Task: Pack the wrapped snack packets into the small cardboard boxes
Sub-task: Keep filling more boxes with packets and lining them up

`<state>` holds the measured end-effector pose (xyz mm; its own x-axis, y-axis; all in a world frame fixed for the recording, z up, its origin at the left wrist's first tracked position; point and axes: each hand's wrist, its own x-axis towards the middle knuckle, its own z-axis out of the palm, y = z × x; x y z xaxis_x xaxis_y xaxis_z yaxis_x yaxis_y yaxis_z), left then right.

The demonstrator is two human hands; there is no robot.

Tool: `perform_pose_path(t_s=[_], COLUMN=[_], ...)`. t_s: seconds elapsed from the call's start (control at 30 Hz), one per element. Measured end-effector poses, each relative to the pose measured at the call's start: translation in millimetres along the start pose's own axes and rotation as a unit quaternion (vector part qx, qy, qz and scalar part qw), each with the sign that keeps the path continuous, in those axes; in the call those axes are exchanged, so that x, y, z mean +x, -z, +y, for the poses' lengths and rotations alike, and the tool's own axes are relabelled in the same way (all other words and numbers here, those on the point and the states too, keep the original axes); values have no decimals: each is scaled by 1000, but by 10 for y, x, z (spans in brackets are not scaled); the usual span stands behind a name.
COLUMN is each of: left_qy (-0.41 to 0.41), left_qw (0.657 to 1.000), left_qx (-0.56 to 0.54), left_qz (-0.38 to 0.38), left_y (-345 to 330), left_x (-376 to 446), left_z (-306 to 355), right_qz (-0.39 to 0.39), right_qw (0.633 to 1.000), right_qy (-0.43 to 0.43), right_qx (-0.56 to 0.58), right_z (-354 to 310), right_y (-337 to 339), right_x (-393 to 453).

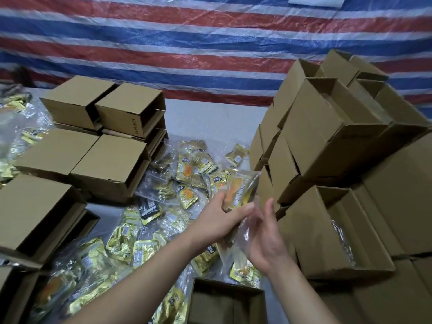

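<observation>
L hand (218, 220) grips gold snack packet (240, 194) above table pile (149, 230); print unreadable. R hand (264, 239) relaxed, touching clear wrap (243, 237). One open box (228, 298) below; side stacks too many to count.

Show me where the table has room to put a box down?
Bare table shows at the back, between the left box stack and the right box stacks, below the striped tarp. The middle is crowded with snack packets.
</observation>
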<state>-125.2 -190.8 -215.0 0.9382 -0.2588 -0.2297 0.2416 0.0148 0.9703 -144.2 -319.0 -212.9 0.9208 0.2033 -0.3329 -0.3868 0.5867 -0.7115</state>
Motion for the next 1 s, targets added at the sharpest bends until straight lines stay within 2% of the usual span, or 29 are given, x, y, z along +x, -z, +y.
perform_pose_path(t_s=[0.07, 0.13, 0.27, 0.33, 0.37, 0.4, 0.5, 0.53, 0.6, 0.7, 0.8, 0.9, 0.93, 1.0], left_qy=[-26, -64, -50, -56, -69, -77, -22, -2, 27, 54, 76, 113, 114, 103], left_qw=[986, 952, 916, 876, 867, 879, 959, 965, 952, 909, 880, 890, 893, 893], left_qx=[155, 282, 377, 463, 480, 461, 281, 261, 305, 409, 456, 431, 427, 430], left_qz=[57, 101, 126, 121, 116, 98, 37, 35, 22, -53, -111, -93, -86, -81], left_y=[-131, -244, -338, -310, -265, -198, 70, 158, 321, 457, 494, 489, 481, 456], left_x=[-65, -119, -152, -185, -204, -232, -355, -418, -544, -685, -747, -725, -704, -669], left_z=[16, -28, -61, -80, -102, -127, -265, -353, -597, -1010, -1308, -1452, -1476, -1507], right_qz=[18, 35, 82, 111, 122, 125, 119, 107, 66, -34, -162, -229, -241, -261], right_qw=[1000, 998, 994, 990, 988, 985, 969, 955, 915, 849, 726, 583, 545, 511], right_qy=[-15, -28, -14, 0, 4, 3, -31, -44, -72, -98, -101, -132, -148, -185], right_qx=[-17, -39, -68, -83, -100, -122, -216, -272, -390, -517, -660, -769, -789, -798], right_z=[41, 71, 90, 94, 91, 86, 30, 4, -40, -28, 183, 521, 637, 863], right_y=[-35, -60, 10, 101, 153, 199, 329, 375, 471, 514, 497, 577, 623, 724], right_x=[-9, -8, -54, -106, -137, -171, -303, -351, -451, -553, -527, -446, -408, -313])
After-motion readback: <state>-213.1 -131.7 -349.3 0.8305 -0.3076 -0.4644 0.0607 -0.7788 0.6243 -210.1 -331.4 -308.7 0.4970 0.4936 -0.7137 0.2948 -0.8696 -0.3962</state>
